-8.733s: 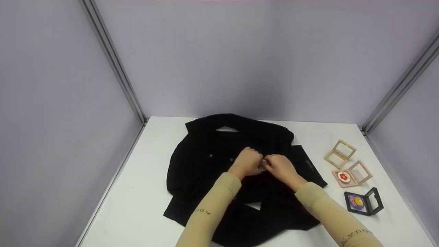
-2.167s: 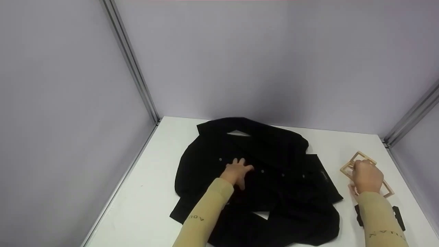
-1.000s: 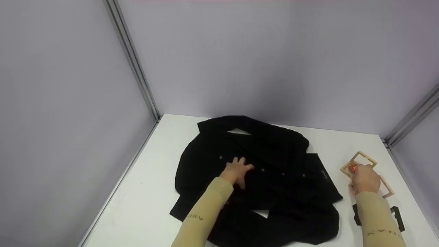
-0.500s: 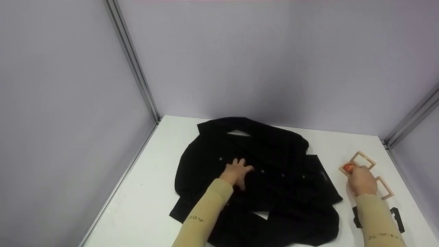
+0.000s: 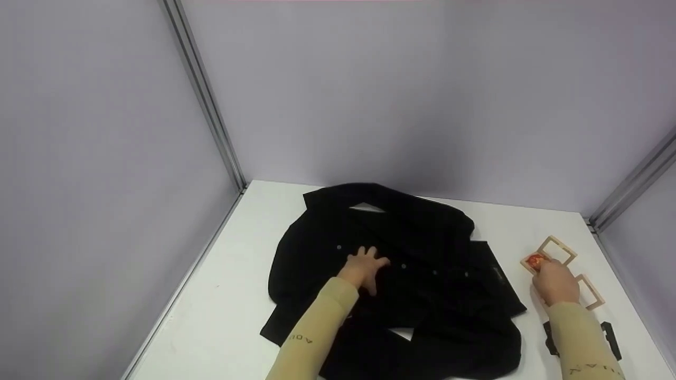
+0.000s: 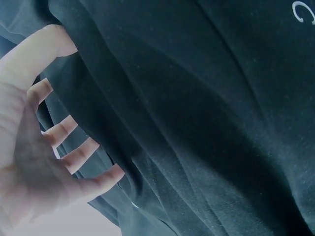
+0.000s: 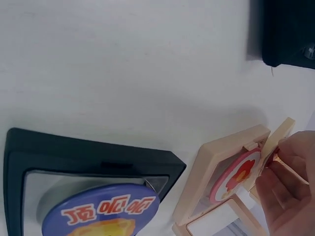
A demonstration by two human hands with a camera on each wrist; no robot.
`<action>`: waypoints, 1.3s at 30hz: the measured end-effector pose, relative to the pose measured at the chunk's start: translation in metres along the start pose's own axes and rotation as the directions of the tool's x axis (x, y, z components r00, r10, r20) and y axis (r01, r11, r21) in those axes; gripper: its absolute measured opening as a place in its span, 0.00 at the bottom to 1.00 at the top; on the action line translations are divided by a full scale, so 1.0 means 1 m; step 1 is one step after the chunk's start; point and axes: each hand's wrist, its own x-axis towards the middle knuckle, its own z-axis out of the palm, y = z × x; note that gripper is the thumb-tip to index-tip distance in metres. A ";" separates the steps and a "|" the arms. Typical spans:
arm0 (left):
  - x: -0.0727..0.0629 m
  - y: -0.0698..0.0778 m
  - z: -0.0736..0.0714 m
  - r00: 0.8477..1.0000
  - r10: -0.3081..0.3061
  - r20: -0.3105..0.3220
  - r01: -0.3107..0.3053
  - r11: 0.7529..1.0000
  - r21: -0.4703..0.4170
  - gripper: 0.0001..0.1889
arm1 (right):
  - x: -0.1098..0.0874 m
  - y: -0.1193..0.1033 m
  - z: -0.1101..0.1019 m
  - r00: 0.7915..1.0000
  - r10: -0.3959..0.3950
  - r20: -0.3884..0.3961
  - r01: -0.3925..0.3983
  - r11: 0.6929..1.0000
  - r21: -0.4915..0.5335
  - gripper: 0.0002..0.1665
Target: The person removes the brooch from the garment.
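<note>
A black garment (image 5: 433, 295) with small round buttons lies spread on the table. My left hand (image 5: 364, 266) rests on its middle, fingers spread and apart; the left wrist view shows the fingertips against the dark cloth. On the right, a tan hinged frame case (image 5: 557, 250) stands open. A round red badge (image 5: 535, 261) sits in its lower half. My right hand (image 5: 555, 283) reaches over the case and pinches the badge at its edge, partly hiding it. In the right wrist view, the curled fingers (image 7: 283, 191) hide most of the badge.
A pinkish frame case (image 7: 197, 182) with a red-flower badge (image 7: 238, 174) stands beside the tan one. Nearer is a black frame case (image 7: 93, 152) with a purple badge (image 7: 106, 214), partly under the right sleeve in the head view. Grey walls (image 5: 369, 95) enclose the white table (image 5: 222, 274).
Earlier both hands met over the garment and the tan case was empty. The right hand moved right to that case, where a red badge now sits. The left hand spread out on the cloth.
</note>
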 end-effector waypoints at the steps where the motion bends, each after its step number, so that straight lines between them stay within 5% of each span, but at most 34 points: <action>1: 0.000 0.000 0.000 1.000 0.002 -0.001 -0.002 1.000 -0.002 0.46 | 0.000 0.000 -0.001 1.000 0.004 0.010 -0.004 1.000 0.000 0.08; 18: 0.007 -0.002 -0.002 1.000 0.009 -0.003 -0.010 0.999 -0.037 0.45 | 0.008 0.003 -0.018 0.987 0.018 0.158 -0.014 0.999 -0.032 0.07; 39: 0.010 -0.001 -0.004 0.999 0.041 -0.006 -0.041 0.998 -0.039 0.44 | 0.006 -0.012 -0.030 0.986 -0.142 0.086 0.143 0.990 -0.009 0.24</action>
